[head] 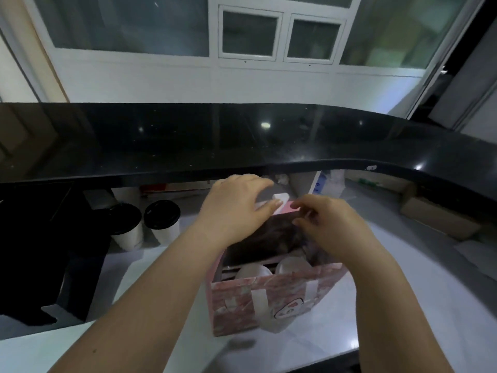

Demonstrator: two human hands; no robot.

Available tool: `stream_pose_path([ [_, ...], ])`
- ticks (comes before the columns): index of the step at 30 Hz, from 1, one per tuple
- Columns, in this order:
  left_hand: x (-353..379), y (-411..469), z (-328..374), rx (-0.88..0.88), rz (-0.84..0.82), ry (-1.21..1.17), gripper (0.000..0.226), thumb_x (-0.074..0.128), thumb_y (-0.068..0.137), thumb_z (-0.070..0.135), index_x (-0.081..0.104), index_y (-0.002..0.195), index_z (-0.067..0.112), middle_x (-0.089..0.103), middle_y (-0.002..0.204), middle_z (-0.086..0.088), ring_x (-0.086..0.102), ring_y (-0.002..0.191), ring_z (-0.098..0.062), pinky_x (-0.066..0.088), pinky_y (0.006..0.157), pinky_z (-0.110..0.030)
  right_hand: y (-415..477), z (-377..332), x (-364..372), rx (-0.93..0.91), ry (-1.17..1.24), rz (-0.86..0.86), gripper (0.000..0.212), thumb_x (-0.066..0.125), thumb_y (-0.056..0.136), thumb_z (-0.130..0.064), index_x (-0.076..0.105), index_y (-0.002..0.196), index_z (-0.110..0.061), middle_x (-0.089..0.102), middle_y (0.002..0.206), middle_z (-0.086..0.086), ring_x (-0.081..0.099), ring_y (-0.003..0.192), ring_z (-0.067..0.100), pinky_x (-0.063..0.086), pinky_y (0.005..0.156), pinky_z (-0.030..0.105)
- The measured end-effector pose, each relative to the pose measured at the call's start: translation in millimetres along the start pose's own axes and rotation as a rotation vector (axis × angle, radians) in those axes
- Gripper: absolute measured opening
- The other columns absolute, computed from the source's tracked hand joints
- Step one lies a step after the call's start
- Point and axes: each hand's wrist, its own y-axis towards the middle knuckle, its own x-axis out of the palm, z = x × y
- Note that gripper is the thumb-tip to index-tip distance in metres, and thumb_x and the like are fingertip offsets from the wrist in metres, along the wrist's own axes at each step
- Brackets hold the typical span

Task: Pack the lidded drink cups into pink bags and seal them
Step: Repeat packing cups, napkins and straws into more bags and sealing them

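The pink paper bag (269, 300), printed and fitted with white strap handles, stands upright directly below both hands. Its open mouth runs left to right, so its long axis spans from one hand to the other. The far wall of the bag lies under the fingertips and the near wall lies back beneath the forearms. Getting the mouth shut turns on that gap, since the far rim probably has to come toward the person to meet the near one.

The left hand (236, 208) reaches over the mouth with its wrist bent down. Its fingers are curled and its thumb is pressed against the far white handle (281, 197), pinching it. The right hand (330, 224) is just beside it, almost touching, at about the same reach, so neither hand is clearly nearer. Its fingers are curled too and seem to nip the pink far rim, though motion blur softens the exact hold.

Below the palms, inside the bag, 2 white-lidded cups (254, 270) stand side by side against the near wall, so this bag is loaded and not yet sealed. Well off to the left of the left hand, 2 white paper cups with black lids (162, 222) wait on the pale grey worktop (403, 265), still unpacked. Beyond the fingertips, a glossy black counter ledge (242, 135) runs across the scene.
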Motion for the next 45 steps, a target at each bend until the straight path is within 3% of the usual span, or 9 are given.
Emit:
stream_pose_path([
  [7,13.1,51.4,57.4,0.121,-0.038,-0.043,0.035,0.055,0.094,0.039,0.057,0.128,0.030,0.059,0.126,0.007,0.057,0.110,-0.016,0.047,0.087,-0.030,-5.2,38.0,-43.7,0.104,-0.060,0.133,0.027,0.068,0.088,-0.027,0.064,0.115,-0.030,0.065,0.109,-0.009,0.058,0.099,0.014,0.052,0.087,0.033],
  [11,30.2,86.6,86.4,0.220,-0.070,0.032,0.029,0.056,0.092,0.032,0.061,0.120,0.029,0.061,0.110,0.007,0.061,0.094,-0.016,0.054,0.080,-0.031,-7.2,68.4,-68.3,0.177,-0.065,0.132,0.031,0.067,0.089,-0.026,0.063,0.120,-0.028,0.063,0.119,-0.005,0.059,0.104,0.017,0.047,0.086,0.024],
  [14,49.1,114.9,98.6,0.262,-0.112,0.126,0.034,0.055,0.093,0.034,0.058,0.126,0.029,0.059,0.108,0.005,0.058,0.088,-0.015,0.056,0.078,-0.034,-2.8,94.5,-74.4,0.194,-0.057,0.129,0.033,0.068,0.089,-0.024,0.063,0.121,-0.026,0.062,0.122,-0.003,0.059,0.103,0.017,0.044,0.083,0.019],
  [18,80.5,147.4,103.0,0.259,-0.207,0.255,0.032,0.053,0.093,0.033,0.059,0.124,0.029,0.058,0.103,0.004,0.056,0.079,-0.014,0.054,0.068,-0.031,10.8,127.0,-67.3,0.185,-0.037,0.097,0.031,0.068,0.089,-0.022,0.063,0.120,-0.024,0.063,0.120,-0.002,0.059,0.104,0.017,0.047,0.088,0.024],
  [24,125.1,188.2,104.2,0.258,-0.398,0.311,0.036,0.056,0.092,0.031,0.058,0.129,0.028,0.060,0.113,0.004,0.055,0.081,-0.011,0.045,0.061,-0.023,44.3,181.7,-47.8,0.147,0.000,0.021,0.030,0.067,0.090,-0.023,0.063,0.119,-0.024,0.062,0.118,-0.001,0.058,0.102,0.018,0.049,0.089,0.028],
  [29,148.5,223.2,94.2,0.384,-0.601,0.346,0.042,0.059,0.089,0.032,0.052,0.131,0.035,0.059,0.110,0.005,0.058,0.088,-0.016,0.054,0.076,-0.035,81.8,233.7,-24.2,0.132,0.020,-0.005,0.027,0.069,0.088,-0.024,0.065,0.115,-0.026,0.062,0.116,-0.003,0.057,0.101,0.017,0.050,0.086,0.031],
  [33,172.6,244.1,78.3,0.537,-0.741,0.501,0.047,0.060,0.088,0.033,0.050,0.135,0.037,0.059,0.126,0.006,0.057,0.108,-0.019,0.050,0.090,-0.037,112.2,267.3,5.4,0.098,0.051,-0.071,0.025,0.070,0.086,-0.024,0.066,0.112,-0.025,0.064,0.116,-0.003,0.057,0.104,0.017,0.049,0.083,0.031],
  [41,209.4,263.8,47.6,0.733,-0.848,0.405,0.052,0.057,0.087,0.035,0.048,0.138,0.032,0.052,0.137,0.004,0.050,0.120,-0.021,0.042,0.097,-0.040,172.2,316.4,77.3,0.119,0.169,-0.259,0.028,0.062,0.090,-0.019,0.064,0.117,-0.026,0.062,0.121,-0.004,0.057,0.108,0.018,0.048,0.089,0.032],
  [45,229.2,254.7,31.1,0.825,-0.819,0.304,0.047,0.062,0.084,0.029,0.056,0.130,0.026,0.058,0.129,0.000,0.054,0.114,-0.026,0.048,0.090,-0.046,199.5,322.9,113.8,0.121,0.120,-0.310,0.031,0.056,0.093,-0.020,0.061,0.122,-0.029,0.059,0.127,0.003,0.048,0.118,0.026,0.044,0.097,0.038],
])
